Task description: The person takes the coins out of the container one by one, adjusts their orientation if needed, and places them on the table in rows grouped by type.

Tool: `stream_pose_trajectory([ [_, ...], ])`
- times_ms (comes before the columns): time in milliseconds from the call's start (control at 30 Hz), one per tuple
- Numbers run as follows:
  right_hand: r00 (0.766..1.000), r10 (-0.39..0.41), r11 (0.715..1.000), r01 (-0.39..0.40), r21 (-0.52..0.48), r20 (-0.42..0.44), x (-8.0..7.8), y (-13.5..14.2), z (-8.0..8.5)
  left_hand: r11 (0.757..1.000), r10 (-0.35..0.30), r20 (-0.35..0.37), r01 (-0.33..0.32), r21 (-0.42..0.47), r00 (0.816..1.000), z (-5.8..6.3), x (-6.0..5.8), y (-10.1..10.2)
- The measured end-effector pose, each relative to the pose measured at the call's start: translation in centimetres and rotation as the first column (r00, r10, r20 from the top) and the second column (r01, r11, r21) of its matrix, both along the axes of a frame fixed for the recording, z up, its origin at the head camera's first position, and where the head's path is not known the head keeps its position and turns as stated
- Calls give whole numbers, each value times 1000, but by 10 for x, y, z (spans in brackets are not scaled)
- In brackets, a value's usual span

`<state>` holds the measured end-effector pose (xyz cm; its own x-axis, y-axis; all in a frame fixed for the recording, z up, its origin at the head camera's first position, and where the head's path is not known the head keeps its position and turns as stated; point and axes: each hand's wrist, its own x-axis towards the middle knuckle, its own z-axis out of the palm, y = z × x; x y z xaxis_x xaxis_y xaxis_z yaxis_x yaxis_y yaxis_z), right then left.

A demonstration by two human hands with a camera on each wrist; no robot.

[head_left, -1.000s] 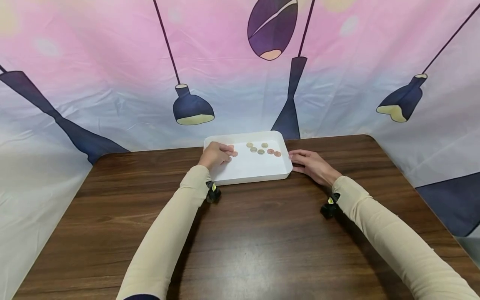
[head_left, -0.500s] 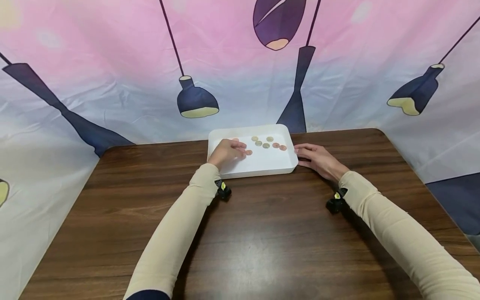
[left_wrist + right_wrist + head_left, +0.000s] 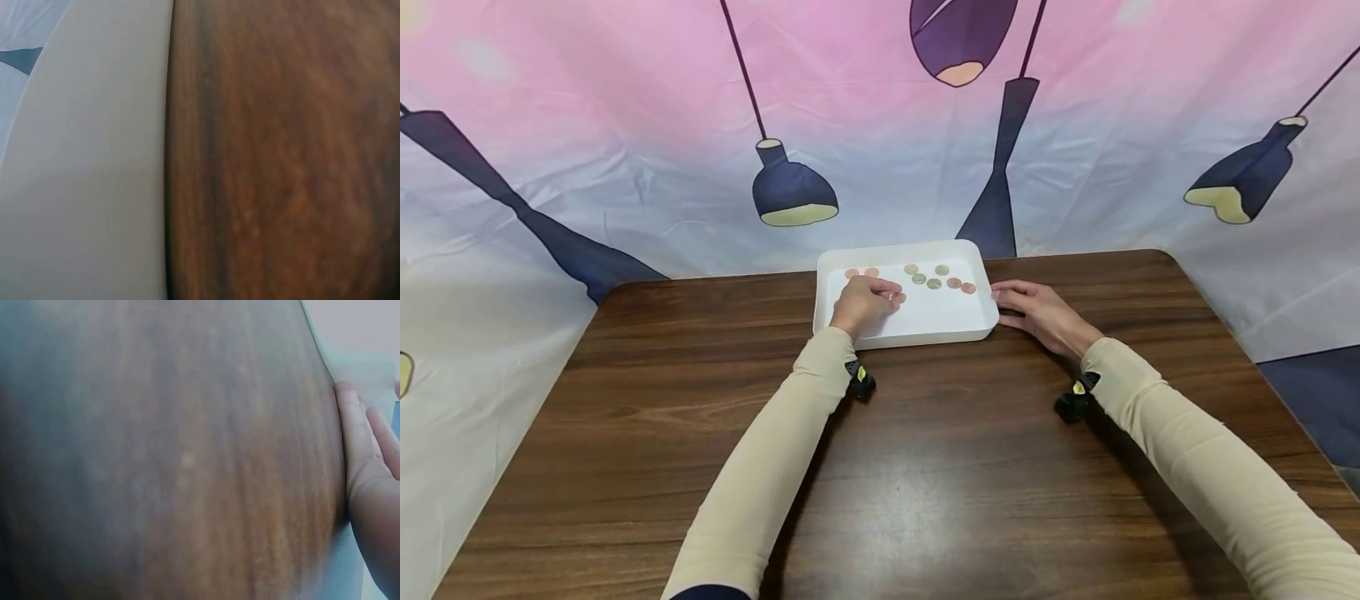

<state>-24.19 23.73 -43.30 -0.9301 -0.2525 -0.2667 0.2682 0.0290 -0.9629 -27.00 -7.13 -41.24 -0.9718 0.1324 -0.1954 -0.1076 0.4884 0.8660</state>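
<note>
A shallow white tray stands at the far side of the table, with several copper and brass-coloured coins lying flat in it. My left hand reaches over the tray's left part. Its fingertips are at a copper coin on the tray floor, and the fingers partly cover that spot. Two more copper coins, one of them this coin, lie behind the hand. Against the tray's right wall rests my right hand, its fingers fairly straight; the right wrist view shows this hand beside the white wall.
Brass-coloured coins lie in the tray's back middle, and a copper pair lies near its right wall. The brown wooden table extends toward me. A printed cloth backdrop hangs close behind the table's far edge.
My left hand has moved right across the tray, and a copper coin at its fingertips now lies farther right, apart from the two at the back left. The right hand stays at the tray's wall.
</note>
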Motion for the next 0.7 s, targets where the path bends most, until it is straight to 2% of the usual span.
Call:
stream_pose_trajectory([
  [167, 1000, 0, 1000, 0, 2, -1, 0, 1, 0, 998, -41, 12, 42, -37, 999, 2, -1, 0],
  [300, 1000, 2, 1000, -2, -3, -7, 0, 0, -1, 993, -105, 91, 109, -48, 990, 8, -5, -1],
  [467, 1000, 0, 1000, 0, -7, -6, 0, -1, -3, 972, -171, 173, 195, -129, 970, 15, -13, -1],
  [567, 1000, -5, 1000, 5, -10, -5, 0, 0, -3, 963, -181, 176, 211, -169, 968, 16, -14, 0],
  [700, 1000, -9, 1000, 9, -8, -12, 0, 0, -1, 964, -185, 138, 207, -168, 973, 15, -14, 0],
])
